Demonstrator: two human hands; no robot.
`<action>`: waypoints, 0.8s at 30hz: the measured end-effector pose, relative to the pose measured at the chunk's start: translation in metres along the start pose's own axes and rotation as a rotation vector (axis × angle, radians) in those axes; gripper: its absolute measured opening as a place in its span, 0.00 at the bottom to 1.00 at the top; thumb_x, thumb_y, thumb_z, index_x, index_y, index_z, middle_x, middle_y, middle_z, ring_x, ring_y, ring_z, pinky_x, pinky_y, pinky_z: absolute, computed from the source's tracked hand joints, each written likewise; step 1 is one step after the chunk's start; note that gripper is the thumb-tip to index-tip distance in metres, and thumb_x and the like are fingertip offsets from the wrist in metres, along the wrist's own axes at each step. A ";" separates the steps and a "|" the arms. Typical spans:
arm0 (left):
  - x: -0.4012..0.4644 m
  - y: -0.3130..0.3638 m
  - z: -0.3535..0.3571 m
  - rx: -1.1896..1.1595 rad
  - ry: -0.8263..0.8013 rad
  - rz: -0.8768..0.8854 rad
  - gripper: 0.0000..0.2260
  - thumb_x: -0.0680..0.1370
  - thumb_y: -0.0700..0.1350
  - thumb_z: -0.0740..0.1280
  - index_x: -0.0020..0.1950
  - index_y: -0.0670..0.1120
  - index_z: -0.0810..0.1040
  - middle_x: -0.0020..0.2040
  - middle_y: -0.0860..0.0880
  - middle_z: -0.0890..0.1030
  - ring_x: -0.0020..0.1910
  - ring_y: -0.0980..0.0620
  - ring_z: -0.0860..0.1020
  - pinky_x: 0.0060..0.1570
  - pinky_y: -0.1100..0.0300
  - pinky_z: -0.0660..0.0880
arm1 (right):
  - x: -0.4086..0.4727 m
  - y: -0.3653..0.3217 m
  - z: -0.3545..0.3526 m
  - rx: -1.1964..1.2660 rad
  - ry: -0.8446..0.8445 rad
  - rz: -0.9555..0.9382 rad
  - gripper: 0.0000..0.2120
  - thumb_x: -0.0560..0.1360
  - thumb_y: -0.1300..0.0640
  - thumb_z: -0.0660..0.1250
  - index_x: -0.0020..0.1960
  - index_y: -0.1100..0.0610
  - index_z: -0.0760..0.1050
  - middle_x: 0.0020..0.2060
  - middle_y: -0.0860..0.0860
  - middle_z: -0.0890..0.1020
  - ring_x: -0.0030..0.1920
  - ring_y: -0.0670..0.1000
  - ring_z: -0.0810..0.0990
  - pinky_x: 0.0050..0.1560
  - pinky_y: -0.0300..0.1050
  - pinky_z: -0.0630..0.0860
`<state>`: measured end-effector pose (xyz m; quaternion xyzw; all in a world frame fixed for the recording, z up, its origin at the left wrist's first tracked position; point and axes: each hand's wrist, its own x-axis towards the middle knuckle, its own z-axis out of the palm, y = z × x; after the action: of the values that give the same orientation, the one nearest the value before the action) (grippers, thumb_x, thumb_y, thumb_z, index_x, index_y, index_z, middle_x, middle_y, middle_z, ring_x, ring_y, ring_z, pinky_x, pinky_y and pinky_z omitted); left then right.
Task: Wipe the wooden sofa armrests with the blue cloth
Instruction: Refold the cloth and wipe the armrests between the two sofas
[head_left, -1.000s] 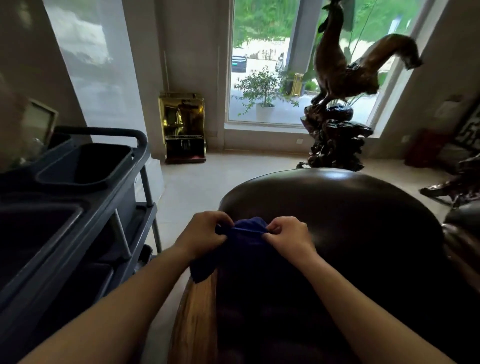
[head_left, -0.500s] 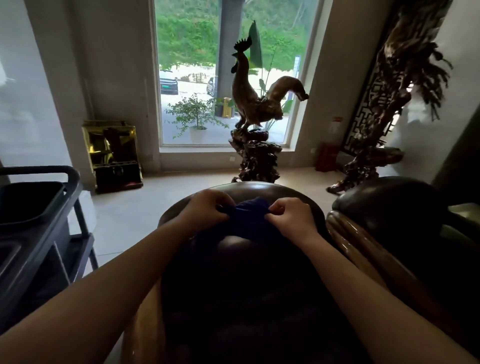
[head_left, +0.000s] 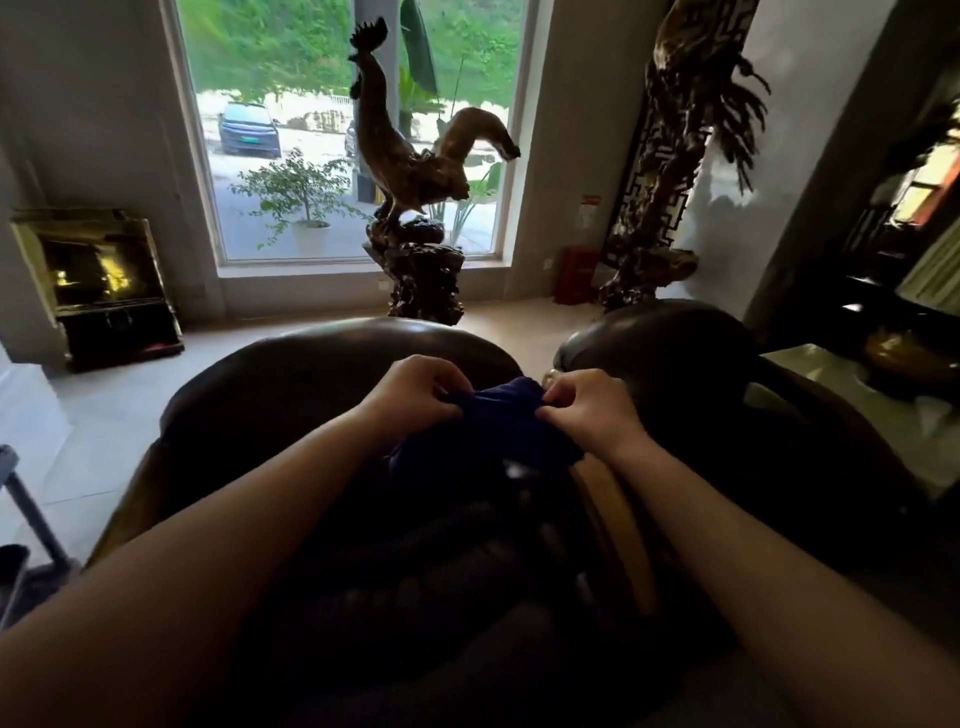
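both hands hold the blue cloth (head_left: 498, 421) over the dark rounded armrest (head_left: 311, 395). the left hand (head_left: 415, 392) has its fingers curled shut, pinching the cloth's upper left edge; the right hand (head_left: 587, 410) pinches the upper right edge the same way, thumb against bent fingers. the cloth is bunched between them and hangs down toward the camera, its lower part lost in shadow against the dark wood, so whether it touches the armrest there cannot be told. a second rounded armrest (head_left: 670, 348) lies just to the right. beyond them a carved rooster (head_left: 410, 161) stands on a gnarled base in front of the window (head_left: 291, 130), and a gold cabinet (head_left: 98, 286) sits on the floor at left.
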<state>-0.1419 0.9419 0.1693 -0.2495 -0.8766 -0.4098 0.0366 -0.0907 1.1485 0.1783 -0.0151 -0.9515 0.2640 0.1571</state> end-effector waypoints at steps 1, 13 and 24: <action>0.006 0.012 0.018 0.001 0.005 0.012 0.10 0.65 0.36 0.71 0.43 0.47 0.83 0.43 0.48 0.84 0.41 0.54 0.81 0.46 0.64 0.76 | -0.001 0.018 -0.012 0.001 0.008 0.009 0.05 0.67 0.57 0.72 0.42 0.55 0.82 0.40 0.52 0.85 0.42 0.49 0.81 0.46 0.44 0.76; 0.131 0.079 0.154 0.055 0.023 0.091 0.10 0.65 0.35 0.68 0.42 0.46 0.82 0.39 0.50 0.82 0.36 0.56 0.77 0.37 0.74 0.69 | 0.071 0.185 -0.080 0.016 0.011 0.034 0.04 0.68 0.56 0.71 0.42 0.54 0.80 0.40 0.50 0.84 0.43 0.50 0.81 0.48 0.52 0.79; 0.282 0.051 0.261 0.048 0.016 0.013 0.12 0.65 0.33 0.68 0.45 0.45 0.82 0.40 0.51 0.80 0.38 0.56 0.76 0.36 0.76 0.68 | 0.201 0.319 -0.063 0.055 -0.042 0.134 0.08 0.66 0.56 0.73 0.33 0.48 0.74 0.30 0.43 0.77 0.37 0.48 0.79 0.39 0.41 0.72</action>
<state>-0.3277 1.2771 0.1081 -0.2507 -0.8842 -0.3906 0.0524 -0.2799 1.4771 0.1263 -0.0691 -0.9439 0.3002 0.1195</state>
